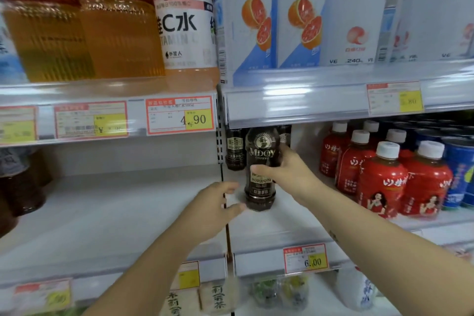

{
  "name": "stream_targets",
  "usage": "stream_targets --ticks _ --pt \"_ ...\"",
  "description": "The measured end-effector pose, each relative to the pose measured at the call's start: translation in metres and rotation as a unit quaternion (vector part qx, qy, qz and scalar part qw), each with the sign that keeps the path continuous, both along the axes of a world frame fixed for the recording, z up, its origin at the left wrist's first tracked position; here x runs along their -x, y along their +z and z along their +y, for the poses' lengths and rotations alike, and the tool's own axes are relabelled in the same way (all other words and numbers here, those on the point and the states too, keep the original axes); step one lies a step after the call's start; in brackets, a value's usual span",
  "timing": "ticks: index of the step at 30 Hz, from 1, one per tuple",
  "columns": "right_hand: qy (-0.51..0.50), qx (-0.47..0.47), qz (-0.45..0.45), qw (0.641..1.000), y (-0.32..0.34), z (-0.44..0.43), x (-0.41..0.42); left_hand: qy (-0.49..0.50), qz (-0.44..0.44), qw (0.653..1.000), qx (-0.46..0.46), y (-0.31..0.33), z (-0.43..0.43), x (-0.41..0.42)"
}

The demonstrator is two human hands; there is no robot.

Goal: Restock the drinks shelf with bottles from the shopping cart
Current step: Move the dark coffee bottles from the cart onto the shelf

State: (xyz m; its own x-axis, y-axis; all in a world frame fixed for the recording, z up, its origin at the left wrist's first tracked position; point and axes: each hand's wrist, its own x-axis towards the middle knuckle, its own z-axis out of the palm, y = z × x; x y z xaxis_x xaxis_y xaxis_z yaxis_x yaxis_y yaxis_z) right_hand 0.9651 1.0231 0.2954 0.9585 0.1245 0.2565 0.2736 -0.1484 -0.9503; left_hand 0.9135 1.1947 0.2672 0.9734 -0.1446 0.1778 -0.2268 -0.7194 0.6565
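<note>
Gripping the dark coffee bottle [260,187] around its middle, my right hand [284,169] holds it upright, left of the red bottles [382,179]; my left hand [213,209], loosely open, is further left, holding nothing.

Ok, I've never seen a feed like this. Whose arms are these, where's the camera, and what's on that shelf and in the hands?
There is no machine here: the two bare arms belong to a person. The single picture comes from a camera worn on their head, looking forward and down, so you see the arms from their own side. The right hand grips an upright dark coffee bottle by its middle, low over the white shelf; I cannot tell if it has touched down. The left hand holds nothing, fingers relaxed, close to the bottle's base. More coffee bottles stand behind it, red bottles to its right, and blue cans beyond those. Cartons and tea bottles fill the shelf above.
</note>
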Motion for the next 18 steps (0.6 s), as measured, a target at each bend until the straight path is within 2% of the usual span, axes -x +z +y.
stream_targets --ticks 5,7,11,18 --pt "-0.02 0.045 -0.021 0.999 -0.005 0.028 -0.04 0.03 0.019 0.996 -0.078 -0.018 0.042 0.008" --pt "-0.022 0.064 -0.026 0.997 -0.01 0.034 -0.052 0.031 0.012 0.996 -0.079 -0.022 0.047 0.009" --pt "-0.06 0.227 -0.064 0.97 -0.031 0.035 -0.059 0.037 -0.015 0.995 -0.088 -0.027 0.048 0.008" --pt "-0.079 0.294 -0.088 0.949 -0.037 0.044 -0.07 0.037 -0.047 0.995 -0.084 -0.028 0.048 0.008"
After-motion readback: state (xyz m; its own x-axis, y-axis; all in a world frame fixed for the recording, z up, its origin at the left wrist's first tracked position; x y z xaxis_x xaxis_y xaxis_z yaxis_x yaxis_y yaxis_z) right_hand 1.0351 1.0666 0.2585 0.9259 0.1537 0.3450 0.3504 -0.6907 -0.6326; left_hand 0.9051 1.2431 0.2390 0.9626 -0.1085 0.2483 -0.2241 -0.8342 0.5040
